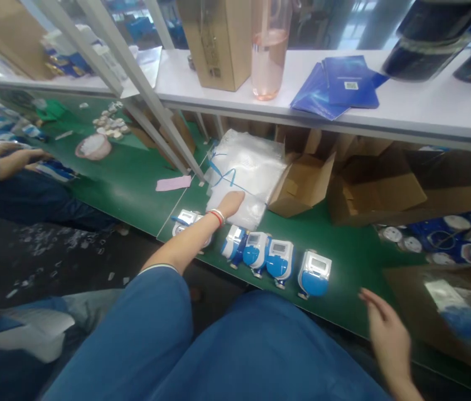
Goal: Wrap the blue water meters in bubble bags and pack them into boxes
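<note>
My left hand (pixel 230 205) is stretched forward over a stack of clear plastic bags (pixel 256 161). Its fingers are curled down onto the top bag, and the fingertips are partly hidden. Below my wrist stand several blue and white water meters (pixel 279 259) in a row along the table's front edge. One meter (pixel 314 273) sits a little apart to the right, and another (pixel 187 217) is partly covered by my left forearm. My right hand (pixel 388 334) hangs at the table edge, right of the meters, fingers extended and holding nothing.
Open cardboard boxes (pixel 302 184) stand behind the meters. More meters (pixel 444 239) lie at the right, near a box of bagged parts (pixel 461 312). A shelf (pixel 219 103) carries a bottle (pixel 269 61) and blue booklets (pixel 344 83). Co-workers' hands (pixel 18 159) are at the left.
</note>
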Available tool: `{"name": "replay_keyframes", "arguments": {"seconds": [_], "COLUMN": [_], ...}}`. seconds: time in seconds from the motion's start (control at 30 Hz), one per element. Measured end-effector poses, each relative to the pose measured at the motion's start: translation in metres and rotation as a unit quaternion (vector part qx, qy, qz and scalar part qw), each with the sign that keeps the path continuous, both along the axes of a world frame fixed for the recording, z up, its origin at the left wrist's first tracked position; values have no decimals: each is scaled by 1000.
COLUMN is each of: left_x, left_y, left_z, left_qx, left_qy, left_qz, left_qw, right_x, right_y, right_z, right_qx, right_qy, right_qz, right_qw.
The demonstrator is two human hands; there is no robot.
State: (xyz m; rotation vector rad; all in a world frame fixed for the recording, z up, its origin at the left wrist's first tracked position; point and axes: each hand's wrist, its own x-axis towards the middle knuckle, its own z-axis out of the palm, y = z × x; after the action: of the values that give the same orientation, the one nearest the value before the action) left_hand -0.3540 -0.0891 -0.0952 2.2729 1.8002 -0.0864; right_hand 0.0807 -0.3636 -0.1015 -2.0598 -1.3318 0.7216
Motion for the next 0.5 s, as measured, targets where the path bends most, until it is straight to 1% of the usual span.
{"name": "replay_keyframes", "arguments": {"seconds": [0.03,0.07,0.1,0.13,0.17,0.23,0.27,0.3,0.33,0.37,0.4,0.43,0.47,0.5], "left_x": [2,6,11,17,23,33,34,31,25,14,-1,-20,-40,-61], "left_y": [-5,-11,-20,-30,-41,-66,-78,-89,-98,-107,-114,-119,-124,-128], "left_z": [6,10,14,16,17,15,13,10,9,9,12,17,26,38], "left_qx": [8,15,22,29,32,30,28,23,11,-3,-16,-22,-13,28], "left_qy": [-15,-30,-50,-77,-111,-193,-240,-287,-326,-356,-373,-380,-372,-348], "left_qz": [-8,-18,-24,-23,-12,31,58,83,100,115,133,153,182,220], "left_qw": [1000,999,998,996,993,980,969,954,940,928,918,912,910,911], "right_x": [-36,-74,-112,-149,-182,-238,-259,-276,-289,-300,-308,-314,-317,-317], "right_y": [10,26,46,69,93,138,155,167,173,174,170,162,152,141], "right_z": [-11,-19,-25,-27,-27,-21,-17,-14,-12,-12,-13,-16,-20,-24], "right_qx": [-20,-34,-48,-56,-63,-57,-53,-48,-44,-42,-45,-54,-64,-76], "right_qy": [49,112,176,240,308,419,427,407,379,354,343,349,366,384], "right_qz": [46,121,188,221,231,190,186,185,191,202,215,226,233,233], "right_qw": [998,986,965,944,921,886,884,893,904,912,913,908,899,890]}}
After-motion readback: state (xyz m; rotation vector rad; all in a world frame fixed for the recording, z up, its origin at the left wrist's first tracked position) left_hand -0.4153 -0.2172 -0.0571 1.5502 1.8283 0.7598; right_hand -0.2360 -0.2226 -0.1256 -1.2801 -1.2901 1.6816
